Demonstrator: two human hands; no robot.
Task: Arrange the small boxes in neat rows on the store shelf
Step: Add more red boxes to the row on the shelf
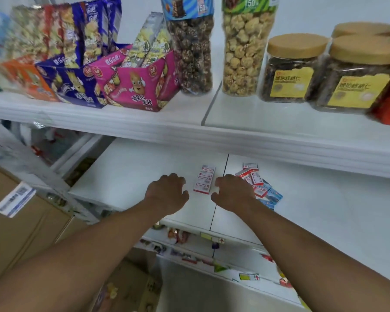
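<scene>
Upper shelf (144, 122) is packed – snack display boxes (135, 86), two tall popcorn jars (243, 52), cork-lidded nut jars (356, 70). On the lower shelf (133, 167), a neat row of red-and-white small boxes (204, 179) sits between both hands. Left hand (167, 192) and right hand (232, 192) hover loosely curled – holding nothing. A loose pile of boxes (260, 188) lies just right.

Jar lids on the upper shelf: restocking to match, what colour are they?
Tan, like cork or wood; the lids show in the head view.

I count three red-and-white boxes (204, 179) in my near row, two popcorn jars (245, 48) and three cork-lidded jars (358, 73) far above.
</scene>
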